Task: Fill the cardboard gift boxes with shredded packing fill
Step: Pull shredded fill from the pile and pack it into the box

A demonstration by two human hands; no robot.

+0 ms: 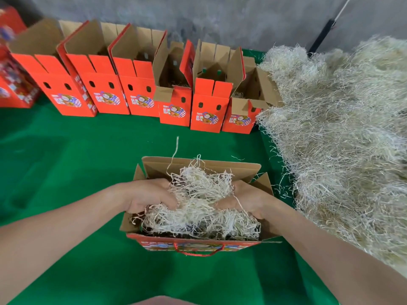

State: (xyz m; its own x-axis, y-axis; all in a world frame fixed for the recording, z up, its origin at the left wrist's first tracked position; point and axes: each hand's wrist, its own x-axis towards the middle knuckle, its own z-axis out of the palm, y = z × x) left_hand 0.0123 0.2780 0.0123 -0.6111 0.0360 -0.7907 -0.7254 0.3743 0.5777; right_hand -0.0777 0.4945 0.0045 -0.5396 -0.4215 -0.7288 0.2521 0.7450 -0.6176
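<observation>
A red printed cardboard gift box (198, 244) lies open on the green cloth (66, 172). Its long axis runs left to right, its mouth faces up, and its brown flaps are folded outward. A red cord handle (199, 252) hangs on its near long face.

Inside the box, a clump of pale cream shredded packing fill (198, 201) rises above the rim, with loose strands sticking up toward the far flap. The left hand (149, 197) reaches in over the box's left end, its fingers curled down round the clump and its fingertips buried in the strands. The right hand (246, 199) comes in over the right end. Its thumb closes on the clump, and its other fingers are hidden in the fill.

To the right of the box, a large heap of the same pale shredded fill (341, 139) runs from near to far.

Beyond the box, a row of upright red cardboard boxes (136, 93) stands with top flaps raised and printed faces toward the viewer. The rightmost touches the heap, and strands show inside it. Behind the row is a grey wall (220, 18). Beyond the box and to its right, a black pole (321, 38) leans against the wall.
</observation>
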